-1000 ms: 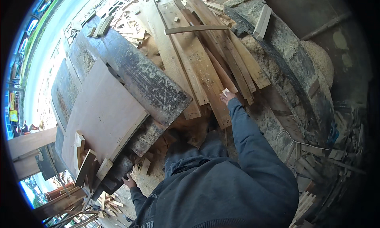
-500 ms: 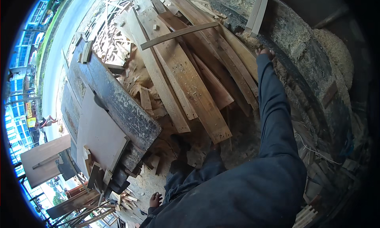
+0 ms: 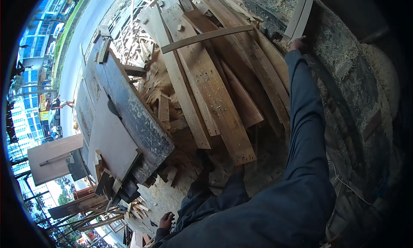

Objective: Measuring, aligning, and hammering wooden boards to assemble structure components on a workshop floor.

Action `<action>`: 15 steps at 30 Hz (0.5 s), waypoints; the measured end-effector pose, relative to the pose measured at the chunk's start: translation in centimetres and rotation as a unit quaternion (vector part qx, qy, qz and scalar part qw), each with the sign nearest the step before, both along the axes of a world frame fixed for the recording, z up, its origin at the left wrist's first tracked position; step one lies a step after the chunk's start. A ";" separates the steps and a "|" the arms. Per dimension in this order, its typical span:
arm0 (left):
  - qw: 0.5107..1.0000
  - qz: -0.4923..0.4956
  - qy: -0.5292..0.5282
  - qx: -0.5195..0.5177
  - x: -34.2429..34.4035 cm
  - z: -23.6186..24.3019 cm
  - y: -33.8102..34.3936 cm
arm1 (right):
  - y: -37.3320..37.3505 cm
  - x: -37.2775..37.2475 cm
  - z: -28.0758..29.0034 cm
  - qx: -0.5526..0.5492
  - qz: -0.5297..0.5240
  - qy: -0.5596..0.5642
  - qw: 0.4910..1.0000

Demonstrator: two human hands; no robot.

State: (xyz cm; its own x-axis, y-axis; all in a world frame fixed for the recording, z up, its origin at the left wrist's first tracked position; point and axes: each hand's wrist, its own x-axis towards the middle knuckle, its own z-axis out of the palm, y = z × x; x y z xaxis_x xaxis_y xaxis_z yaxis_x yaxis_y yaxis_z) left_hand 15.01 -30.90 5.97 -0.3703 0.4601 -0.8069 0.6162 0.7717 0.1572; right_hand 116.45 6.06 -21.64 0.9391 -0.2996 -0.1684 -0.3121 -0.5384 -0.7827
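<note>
My right arm stretches forward to the dusty bench at the right. There my right hand (image 3: 297, 44) is at the near end of two pale wooden strips (image 3: 300, 15) lying side by side, its fingers curled against that end; the grip is partly hidden. Low at my left side hangs my left hand (image 3: 167, 220), fingers loosely bent and apart, with nothing in it. Between the bench and a worn table lies a stack of long planks (image 3: 219, 101), with a narrow wooden stick (image 3: 207, 38) across them.
Sawdust covers the bench (image 3: 331, 41) at right. A scuffed dark table (image 3: 144, 136) at left carries a pale board (image 3: 112, 140) and small wood blocks. Offcuts (image 3: 129, 46) are heaped beyond. My feet stand on the floor before the planks. A road (image 3: 77, 61) runs at far left.
My right hand has moved forward, up to the near end of the two strips, and its fingers have curled in. The view has shifted slightly; the planks and strips stay put.
</note>
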 end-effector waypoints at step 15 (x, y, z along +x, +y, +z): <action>0.855 -0.445 -0.117 0.240 24.2 4.4 17.5 | -42.4 -30.3 20.3 -0.060 0.281 -0.095 0.953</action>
